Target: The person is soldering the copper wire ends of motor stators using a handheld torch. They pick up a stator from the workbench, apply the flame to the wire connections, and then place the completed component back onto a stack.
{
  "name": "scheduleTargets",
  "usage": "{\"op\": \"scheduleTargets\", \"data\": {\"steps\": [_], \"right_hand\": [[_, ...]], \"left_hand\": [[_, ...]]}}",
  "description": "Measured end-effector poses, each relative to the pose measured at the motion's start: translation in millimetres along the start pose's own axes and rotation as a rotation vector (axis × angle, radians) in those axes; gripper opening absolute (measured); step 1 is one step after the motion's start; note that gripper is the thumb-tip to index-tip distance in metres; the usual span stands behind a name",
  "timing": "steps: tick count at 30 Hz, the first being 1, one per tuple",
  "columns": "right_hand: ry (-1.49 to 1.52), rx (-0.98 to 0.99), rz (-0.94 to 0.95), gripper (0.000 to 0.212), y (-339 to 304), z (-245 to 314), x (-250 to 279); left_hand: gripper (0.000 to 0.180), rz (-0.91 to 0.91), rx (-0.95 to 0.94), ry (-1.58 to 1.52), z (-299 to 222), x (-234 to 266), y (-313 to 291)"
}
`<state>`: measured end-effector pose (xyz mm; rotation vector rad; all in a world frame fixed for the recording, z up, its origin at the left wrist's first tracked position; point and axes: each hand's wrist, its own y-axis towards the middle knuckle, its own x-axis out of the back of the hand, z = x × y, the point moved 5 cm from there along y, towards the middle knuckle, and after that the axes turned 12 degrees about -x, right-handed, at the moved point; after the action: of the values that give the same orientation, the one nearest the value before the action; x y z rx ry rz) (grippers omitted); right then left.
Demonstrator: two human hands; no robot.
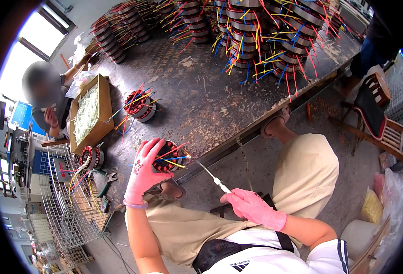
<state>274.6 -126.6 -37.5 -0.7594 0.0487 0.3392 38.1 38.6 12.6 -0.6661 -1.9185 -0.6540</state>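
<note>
My left hand [143, 172], in a pink glove, curves round the side of a motor stator [169, 157] at the table's near edge. Red windings line the stator's ring, and red, yellow and blue leads stick out to the right. In its pink glove, my right hand [252, 208] grips a slender white tool [218, 181], above my lap. A thin metal tip on the tool points up and left toward the ends of the leads; whether it touches them I cannot tell. A second wired stator stack [140, 105] sits farther off on the table.
Tall stacks of wired stators [245, 34] crowd the far side of the worn dark table [197, 91]. At left are a cardboard box [102, 102] of pale thin strips, another stator [92, 157], pliers [105, 180], a wire rack [69, 196] and another person. A chair [370, 109] stands right.
</note>
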Motion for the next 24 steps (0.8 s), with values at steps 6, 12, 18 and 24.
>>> {"op": "scheduleTargets", "data": {"steps": [6, 12, 18, 24], "right_hand": [[0.118, -0.091, 0.021, 0.029, 0.8, -0.4, -2.1], [0.097, -0.087, 0.007, 0.030, 2.3, -2.5, -1.1], [0.078, -0.041, -0.004, 0.030, 3.4, -4.0, -0.3], [0.088, -0.069, -0.005, 0.031, 2.7, -1.4, -1.4]], "left_hand": [[0.100, 0.000, -0.015, 0.003, 1.9, -0.9, -0.5], [0.097, -0.024, -0.030, 0.018, 3.3, -1.0, -1.6], [0.097, -0.024, -0.029, 0.032, 1.6, -0.8, -0.9], [0.100, 0.006, 0.010, 0.014, 3.4, -1.6, -2.7]]}}
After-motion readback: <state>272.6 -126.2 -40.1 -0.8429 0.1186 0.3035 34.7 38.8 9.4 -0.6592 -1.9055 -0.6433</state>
